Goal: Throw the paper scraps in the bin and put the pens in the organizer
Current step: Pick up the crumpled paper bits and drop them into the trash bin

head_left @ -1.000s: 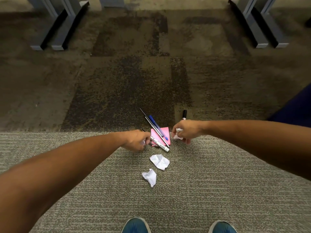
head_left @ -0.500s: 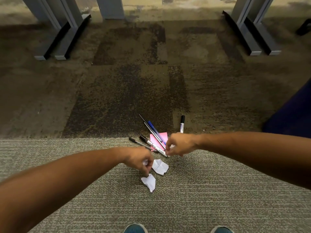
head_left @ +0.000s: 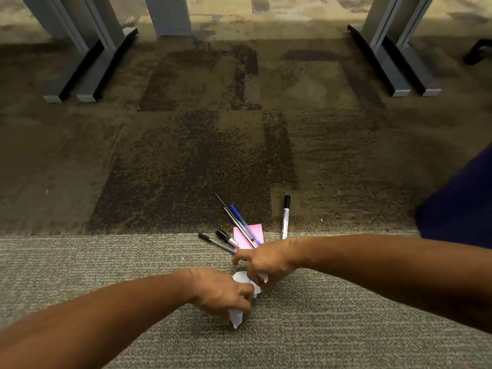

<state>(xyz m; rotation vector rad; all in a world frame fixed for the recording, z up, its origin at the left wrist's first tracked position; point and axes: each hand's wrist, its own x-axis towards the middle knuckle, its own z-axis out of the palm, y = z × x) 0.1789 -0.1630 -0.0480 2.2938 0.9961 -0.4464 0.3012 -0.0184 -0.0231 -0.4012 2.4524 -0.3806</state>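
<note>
Both arms reach down over the carpet (head_left: 346, 328). Left hand (head_left: 222, 292) is knuckles-up, fingers curled round a white paper scrap (head_left: 236, 318) whose point sticks out below the hand, close to the carpet; whether it touches the carpet cannot be told. Right hand (head_left: 266, 263) is just beyond and right of it, index finger stretched left, the other fingers curled on a second crumpled scrap (head_left: 246, 279) that shows between the two hands; some motion blur here. Beyond the hands, on the seam between grey and brown carpet, lies a pink note (head_left: 249, 234). A blue pen (head_left: 243, 222) and a thin black pen (head_left: 234, 219) lie across it side by side, slanting up-left. Left of the note lie a stubby black-capped marker (head_left: 226, 238) and another black pen (head_left: 214, 242). Right of the note, apart, a white marker (head_left: 285, 217) with a black cap points away. Grey desk legs (head_left: 90, 62) stand far back. A dark blue shape (head_left: 460, 209) sits at the right edge.
</note>
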